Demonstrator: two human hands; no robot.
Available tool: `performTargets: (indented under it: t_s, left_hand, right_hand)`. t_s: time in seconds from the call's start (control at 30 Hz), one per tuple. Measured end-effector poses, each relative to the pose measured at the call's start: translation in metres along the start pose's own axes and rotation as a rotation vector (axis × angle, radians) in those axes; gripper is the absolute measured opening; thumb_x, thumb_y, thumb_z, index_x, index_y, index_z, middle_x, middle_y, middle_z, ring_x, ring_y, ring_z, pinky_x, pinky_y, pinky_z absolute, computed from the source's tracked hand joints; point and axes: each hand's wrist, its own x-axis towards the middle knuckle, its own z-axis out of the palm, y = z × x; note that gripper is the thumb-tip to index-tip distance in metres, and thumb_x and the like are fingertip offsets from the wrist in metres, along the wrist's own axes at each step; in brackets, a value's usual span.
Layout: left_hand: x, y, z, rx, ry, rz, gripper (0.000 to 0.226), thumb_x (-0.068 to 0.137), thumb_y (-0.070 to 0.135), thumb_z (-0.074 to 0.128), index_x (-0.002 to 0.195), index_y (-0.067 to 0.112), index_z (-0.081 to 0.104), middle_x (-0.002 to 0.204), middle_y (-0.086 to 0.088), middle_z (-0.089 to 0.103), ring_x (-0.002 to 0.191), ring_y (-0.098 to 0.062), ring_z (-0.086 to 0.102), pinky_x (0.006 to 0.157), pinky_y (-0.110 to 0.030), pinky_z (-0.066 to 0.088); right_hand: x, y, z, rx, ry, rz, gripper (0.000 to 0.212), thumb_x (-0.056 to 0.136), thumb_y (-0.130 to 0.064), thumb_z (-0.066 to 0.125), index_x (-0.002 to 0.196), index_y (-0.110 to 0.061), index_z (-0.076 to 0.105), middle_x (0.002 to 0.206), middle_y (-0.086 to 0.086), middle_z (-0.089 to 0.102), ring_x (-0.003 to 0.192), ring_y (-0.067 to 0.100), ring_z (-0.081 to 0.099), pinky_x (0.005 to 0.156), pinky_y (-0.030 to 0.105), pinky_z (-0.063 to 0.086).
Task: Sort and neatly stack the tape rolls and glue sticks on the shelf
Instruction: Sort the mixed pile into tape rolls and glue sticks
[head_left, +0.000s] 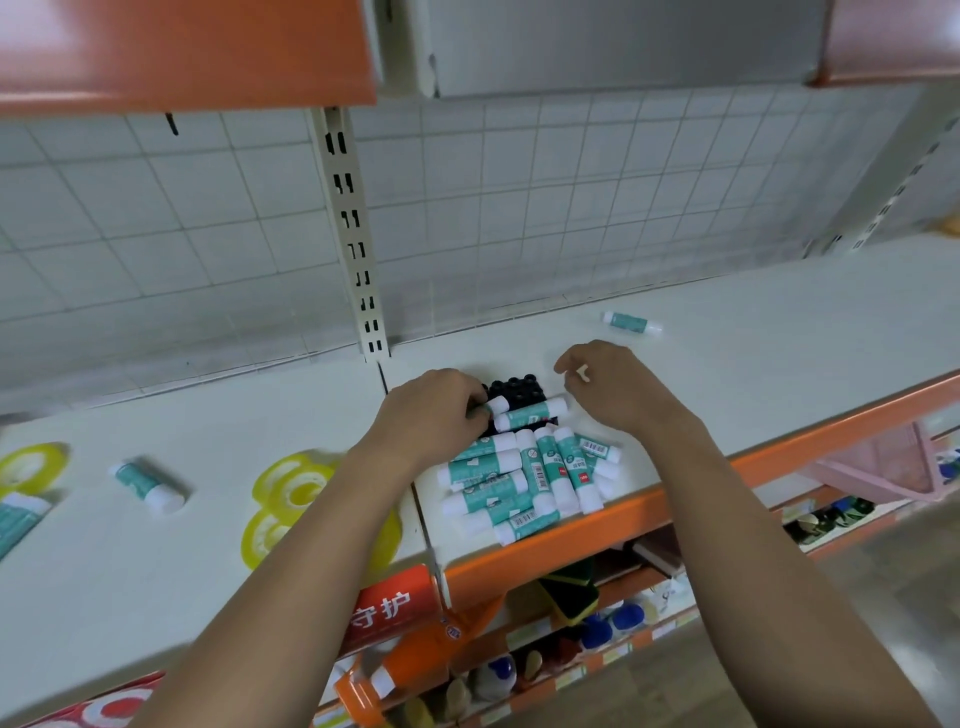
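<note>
A pile of several teal-and-white glue sticks (524, 478) lies near the front edge of the white shelf (727, 332). Behind the pile sits a black block with round bumps (514, 387). My left hand (436, 410) grips one glue stick (496, 404) lying on that block, and another stick (530, 413) lies just in front of it. My right hand (608, 384) hovers to the right with loosely curled fingers and holds nothing. Loose sticks lie at the back right (631, 322) and on the left (148, 486). Yellow tape rolls (291, 493) lie on the left, another at the far left (31, 465).
A slotted upright post (356, 234) and wire grid back the shelf. An orange rail (597, 525) runs along the front edge. Lower shelves hold bottles and other goods (597, 629). Part of another glue stick (15, 519) shows at the left border.
</note>
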Motion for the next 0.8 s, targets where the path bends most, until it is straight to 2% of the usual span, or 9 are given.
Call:
performTargets:
  t_s: [0.07, 0.2, 0.5, 0.8]
  left_hand:
    - [0.005, 0.003, 0.002, 0.031, 0.016, 0.012, 0.025, 0.094, 0.039, 0.049, 0.106, 0.027, 0.068, 0.098, 0.006, 0.067, 0.089, -0.018, 0.061, 0.073, -0.034, 0.052]
    - [0.013, 0.011, 0.006, 0.063, 0.05, 0.036, 0.024, 0.095, 0.037, 0.048, 0.104, 0.025, 0.067, 0.091, 0.004, 0.063, 0.083, -0.018, 0.058, 0.062, -0.03, 0.04]
    - [0.016, 0.014, 0.009, 0.026, 0.003, 0.069, 0.03, 0.094, 0.037, 0.051, 0.12, 0.026, 0.06, 0.108, 0.002, 0.058, 0.094, -0.02, 0.058, 0.072, -0.034, 0.046]
    - [0.002, 0.001, 0.01, 0.03, 0.024, 0.128, 0.03, 0.095, 0.04, 0.05, 0.119, 0.022, 0.058, 0.104, 0.0, 0.055, 0.091, -0.02, 0.056, 0.072, -0.035, 0.047]
  right_hand:
    - [-0.005, 0.0, 0.005, 0.01, -0.019, -0.006, 0.025, 0.096, -0.016, 0.051, 0.115, -0.016, 0.067, 0.116, 0.005, 0.063, 0.102, 0.019, 0.058, 0.09, 0.027, 0.044]
    - [-0.013, 0.001, 0.006, 0.021, -0.025, 0.004, 0.026, 0.096, -0.017, 0.051, 0.117, -0.014, 0.066, 0.118, 0.008, 0.062, 0.105, 0.022, 0.058, 0.093, 0.032, 0.045]
    - [-0.032, -0.002, -0.001, 0.024, 0.023, 0.062, 0.028, 0.096, -0.02, 0.052, 0.121, -0.016, 0.065, 0.12, 0.007, 0.062, 0.107, 0.02, 0.057, 0.095, 0.034, 0.046]
    - [-0.062, -0.021, 0.005, 0.028, 0.105, 0.109, 0.031, 0.096, -0.02, 0.051, 0.125, -0.017, 0.062, 0.123, 0.009, 0.059, 0.109, 0.025, 0.058, 0.093, 0.037, 0.048]
